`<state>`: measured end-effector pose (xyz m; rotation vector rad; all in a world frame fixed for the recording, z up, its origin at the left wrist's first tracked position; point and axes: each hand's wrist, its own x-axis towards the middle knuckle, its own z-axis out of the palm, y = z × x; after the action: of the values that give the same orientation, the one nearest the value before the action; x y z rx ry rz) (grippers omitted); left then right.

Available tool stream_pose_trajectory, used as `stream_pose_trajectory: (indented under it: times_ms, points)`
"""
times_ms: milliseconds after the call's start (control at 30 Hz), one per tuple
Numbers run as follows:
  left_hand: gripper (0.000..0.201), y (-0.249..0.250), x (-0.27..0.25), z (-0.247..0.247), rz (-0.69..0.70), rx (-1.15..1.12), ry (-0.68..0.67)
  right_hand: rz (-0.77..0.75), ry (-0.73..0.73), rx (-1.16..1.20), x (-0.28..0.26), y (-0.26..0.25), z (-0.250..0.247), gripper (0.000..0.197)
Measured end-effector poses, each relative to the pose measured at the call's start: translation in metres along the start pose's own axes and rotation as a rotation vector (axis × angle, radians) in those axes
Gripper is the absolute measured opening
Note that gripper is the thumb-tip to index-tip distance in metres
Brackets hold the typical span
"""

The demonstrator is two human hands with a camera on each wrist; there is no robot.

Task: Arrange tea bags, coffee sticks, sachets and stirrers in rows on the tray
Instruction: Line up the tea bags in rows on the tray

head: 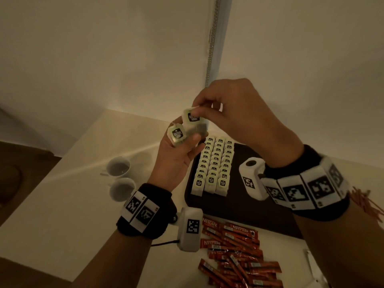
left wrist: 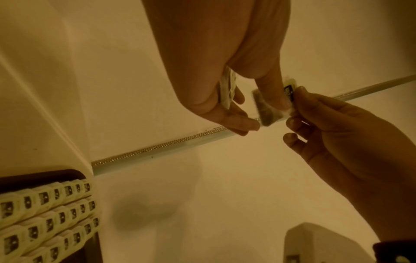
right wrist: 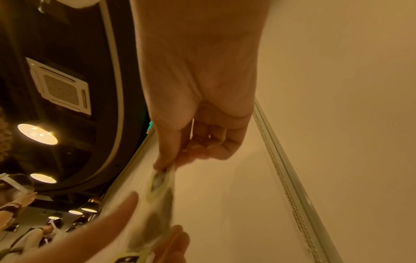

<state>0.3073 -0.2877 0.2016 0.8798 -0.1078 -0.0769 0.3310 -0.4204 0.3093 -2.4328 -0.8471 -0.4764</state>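
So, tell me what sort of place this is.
Probably a hotel or café refreshment station: a dark tray holds neat rows of tea bags, two white cups stand beside it, and loose coffee sticks wait on the white counter.

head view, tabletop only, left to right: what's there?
two white cups → rows of tea bags on the dark tray → wooden stirrers. Coffee sticks lie nearer, overlapping the tray's span.
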Motion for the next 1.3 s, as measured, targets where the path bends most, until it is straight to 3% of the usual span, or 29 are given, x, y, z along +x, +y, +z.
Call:
stream_pose_trajectory:
  times_ms: [133,367,500,700,933,1167,1300]
  points:
    - [0.017,0.002,-0.001,0.011,-0.044,-0.014,0.050,0.032,-0.082,-0.095,0.003,-0.004,-0.004,0.024]
    - [0.036,-0.007,-0.007,0.012,-0.113,-0.070,-0.068,0.144,-0.117,-0.159,0.005,-0.002,-0.007,0.035]
    - [0.021,-0.007,-0.008,0.017,-0.154,-0.114,0.029,0.172,-0.085,-0.118,0.004,0.004,-0.006,0.035]
    - [0.021,-0.007,-0.008,0.016,-0.145,-0.068,0.058,0.226,-0.085,0.151,-0.003,0.010,-0.003,0.010]
    - [0.017,-0.010,-0.007,0.016,-0.105,-0.085,0.108,0.249,-0.009,0.294,-0.010,0.014,0.001,0.006]
    - [0.026,-0.021,-0.008,0.005,-0.134,-0.072,0.133,0.273,0.056,0.348,-0.020,0.023,0.008,0.008]
    - [0.043,-0.020,-0.007,-0.025,-0.182,-0.118,0.296,0.389,-0.010,0.314,-0.047,0.043,0.029,0.012]
